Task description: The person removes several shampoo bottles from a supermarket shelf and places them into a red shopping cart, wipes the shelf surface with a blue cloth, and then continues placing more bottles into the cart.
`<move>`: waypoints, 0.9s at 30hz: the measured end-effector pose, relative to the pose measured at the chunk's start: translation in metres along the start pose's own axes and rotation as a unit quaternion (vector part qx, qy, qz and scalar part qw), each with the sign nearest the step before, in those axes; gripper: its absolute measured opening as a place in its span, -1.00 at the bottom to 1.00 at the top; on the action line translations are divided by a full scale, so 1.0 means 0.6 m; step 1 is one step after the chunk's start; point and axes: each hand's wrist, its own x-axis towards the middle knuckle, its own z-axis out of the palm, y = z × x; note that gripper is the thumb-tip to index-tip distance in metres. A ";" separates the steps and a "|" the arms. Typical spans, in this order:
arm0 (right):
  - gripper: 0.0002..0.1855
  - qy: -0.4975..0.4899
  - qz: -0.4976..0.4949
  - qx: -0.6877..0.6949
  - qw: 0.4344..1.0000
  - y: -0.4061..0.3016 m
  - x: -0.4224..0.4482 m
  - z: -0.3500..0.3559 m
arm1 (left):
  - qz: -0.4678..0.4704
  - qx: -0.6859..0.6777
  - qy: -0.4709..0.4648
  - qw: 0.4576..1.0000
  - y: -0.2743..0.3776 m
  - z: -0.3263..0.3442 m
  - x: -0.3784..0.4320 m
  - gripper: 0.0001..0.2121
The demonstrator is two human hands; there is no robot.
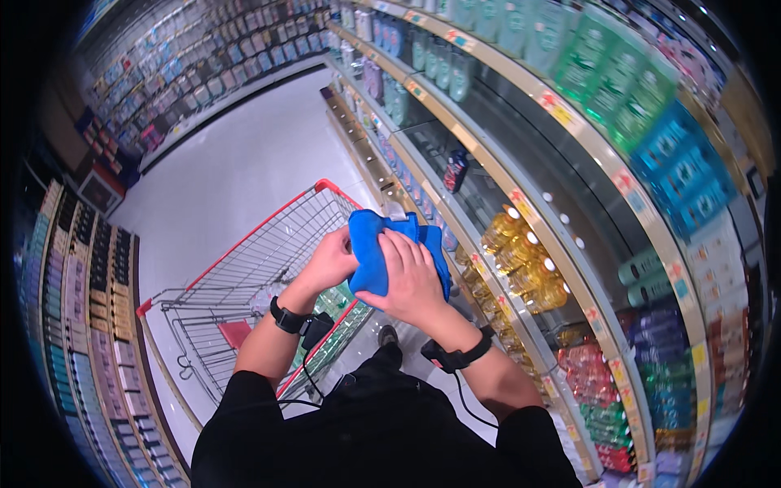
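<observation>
A bright blue cloth (368, 253) is held up in front of me, bunched around something mostly hidden. A clear, transparent piece (396, 211) pokes out past its far edge. My left hand (332, 262) grips the bundle from the left side, its fingertips partly hidden by the fabric. Over the top lies my right hand (410, 274), fingers bent and pressed onto the cloth. Both wrists wear black bands with small devices. Beneath my left forearm is a wire shopping cart (244, 244) with red edging, and green-tinted clear bottles (332, 305) lie in it.
Store shelving (488, 146) runs along my right, stocked with yellow bottles (525, 262), green bottles (616, 79) and blue bottles (683, 165). A dark package (455, 171) sits on a middle shelf. More shelves (91, 305) stand at left. Pale floor (244, 140) extends to a far product wall (213, 55).
</observation>
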 end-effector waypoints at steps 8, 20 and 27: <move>0.12 -0.072 0.366 0.168 0.912 0.028 -0.441 -0.217 | 0.049 -0.059 -0.205 0.976 0.140 0.240 -0.063 -0.66; -0.19 0.133 0.335 0.769 0.528 -0.056 -0.628 -0.420 | 0.321 -0.033 -0.615 0.719 0.331 0.605 -0.113 -0.65; -0.31 0.219 0.388 0.746 0.495 -0.026 -0.722 -0.339 | 0.322 -0.087 -0.557 0.760 0.377 0.664 -0.078 -0.70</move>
